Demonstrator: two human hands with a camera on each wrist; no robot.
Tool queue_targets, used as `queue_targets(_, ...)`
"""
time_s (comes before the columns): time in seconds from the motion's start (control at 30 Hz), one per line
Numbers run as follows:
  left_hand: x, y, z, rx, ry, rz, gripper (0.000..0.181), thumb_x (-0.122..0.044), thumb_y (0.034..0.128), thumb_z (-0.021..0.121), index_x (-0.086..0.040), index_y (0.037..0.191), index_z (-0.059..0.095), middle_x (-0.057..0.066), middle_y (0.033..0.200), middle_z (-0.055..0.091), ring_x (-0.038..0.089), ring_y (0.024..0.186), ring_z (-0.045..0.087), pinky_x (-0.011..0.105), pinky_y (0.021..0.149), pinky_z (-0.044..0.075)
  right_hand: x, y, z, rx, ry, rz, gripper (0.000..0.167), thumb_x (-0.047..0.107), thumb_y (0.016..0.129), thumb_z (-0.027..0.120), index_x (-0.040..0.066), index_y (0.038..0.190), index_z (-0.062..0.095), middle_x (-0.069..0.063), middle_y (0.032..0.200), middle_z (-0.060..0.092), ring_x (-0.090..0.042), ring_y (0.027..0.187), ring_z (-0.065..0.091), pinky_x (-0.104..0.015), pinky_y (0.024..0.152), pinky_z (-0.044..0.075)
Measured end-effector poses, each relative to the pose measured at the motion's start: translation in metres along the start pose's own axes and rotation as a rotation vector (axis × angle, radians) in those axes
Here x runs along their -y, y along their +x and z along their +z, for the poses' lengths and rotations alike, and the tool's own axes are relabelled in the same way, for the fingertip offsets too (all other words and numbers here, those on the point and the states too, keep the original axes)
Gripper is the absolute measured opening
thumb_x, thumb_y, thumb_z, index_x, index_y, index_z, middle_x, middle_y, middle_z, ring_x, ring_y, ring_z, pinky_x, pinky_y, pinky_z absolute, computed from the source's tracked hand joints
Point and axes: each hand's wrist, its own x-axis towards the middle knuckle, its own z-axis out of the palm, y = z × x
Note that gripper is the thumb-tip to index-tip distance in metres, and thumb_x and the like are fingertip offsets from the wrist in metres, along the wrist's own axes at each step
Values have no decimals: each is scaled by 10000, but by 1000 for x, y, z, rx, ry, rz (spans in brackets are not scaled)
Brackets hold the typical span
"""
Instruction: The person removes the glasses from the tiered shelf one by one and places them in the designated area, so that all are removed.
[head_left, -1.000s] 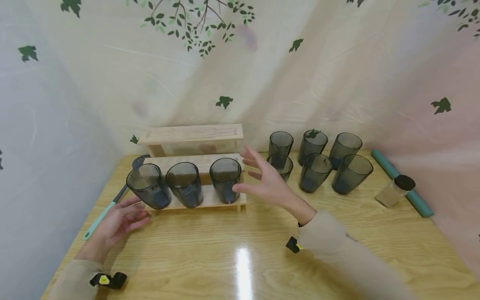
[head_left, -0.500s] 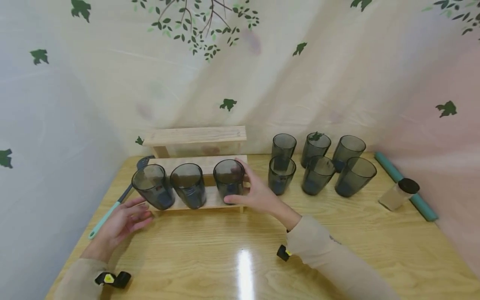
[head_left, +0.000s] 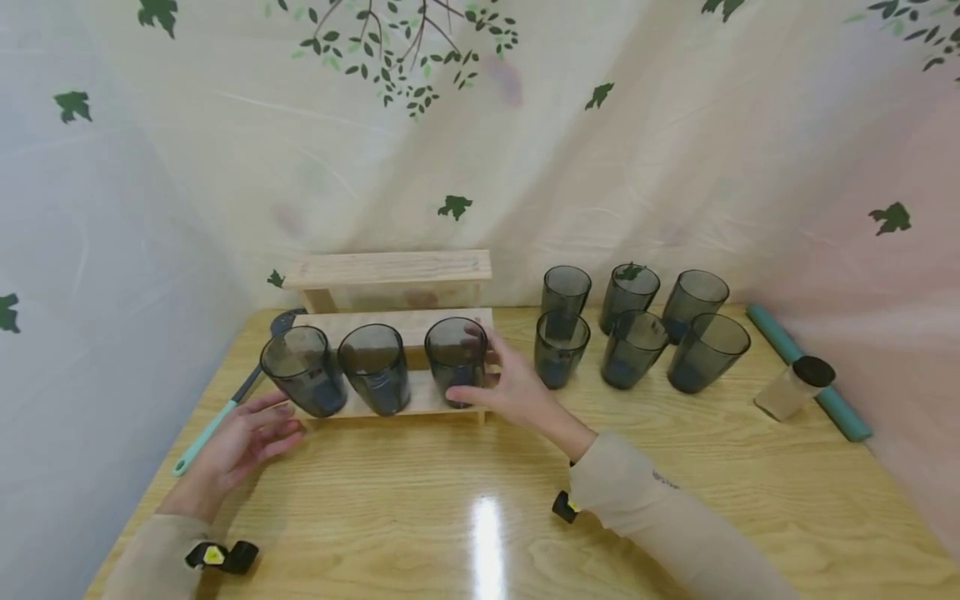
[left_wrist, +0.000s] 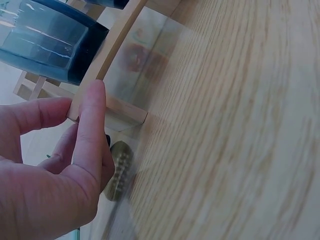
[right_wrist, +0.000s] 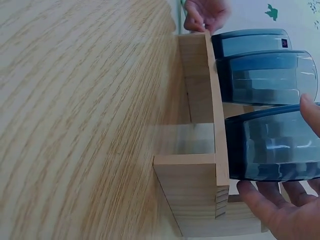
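A stepped wooden rack (head_left: 397, 267) carries three dark tinted drinking glasses in a row on its lowest step. My right hand (head_left: 519, 393) holds the rightmost glass (head_left: 454, 360), thumb in front and fingers round the far side; its base rests on the step in the right wrist view. Beside it stand the middle glass (head_left: 375, 371) and the left glass (head_left: 306, 372). At the rack's left end, my left hand (head_left: 238, 440) pinches the corner of the lowest board (left_wrist: 102, 60) between thumb and finger, as the left wrist view shows.
Several more tinted glasses (head_left: 632, 354) stand in two rows right of the rack. A black-lidded jar (head_left: 793, 390) and a green roll (head_left: 847, 415) lie farther right. A slotted utensil with a mint handle (head_left: 204, 437) lies left of the rack.
My right hand has moved left from beside the rack and closed round the rightmost glass. The left hand stays at the rack's left corner. The glasses keep their places.
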Motion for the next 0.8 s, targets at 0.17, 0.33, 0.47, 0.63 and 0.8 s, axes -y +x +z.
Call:
queue_targets(0.17,0,0,-1,5,-1,-5,201,-44,1043,524,-208,1121,610,41,996,642,170,882,661,348,858,614,2,-1,0,-7,11,24,910,262,792,902,307,1540,385,7,1427,492,-233,1167,581,-418,921,583)
queue_targets(0.33,-1,1,0,-8,15,-20,181,-60,1045,533,-179,1180,555,35,1006,638,164,886,660,351,864,612,3,-7,-1,-54,-31,31,946,341,773,908,265,1552,376,39,1378,537,-219,1154,596,-364,889,596)
queue_targets(0.47,0,1,1,-9,32,-23,215,-67,1045,537,-140,1244,501,35,1016,630,162,895,657,351,874,609,10,-18,-12,-87,-64,-5,876,332,773,909,299,1508,432,77,1369,565,-195,1168,576,-421,953,568)
queue_targets(0.63,0,1,0,-6,23,-17,211,-50,1044,528,-137,1234,504,44,1012,634,165,889,660,360,875,609,22,-38,-38,-110,-113,-23,846,289,769,916,297,1481,460,62,1368,580,-202,1211,570,-483,998,535)
queue_targets(0.8,0,0,0,4,9,-9,203,-41,1043,526,-154,1211,527,45,996,639,168,876,669,365,869,611,26,-62,-69,-170,-155,-28,891,212,772,915,275,1518,432,46,1410,545,-221,1241,568,-457,986,544)
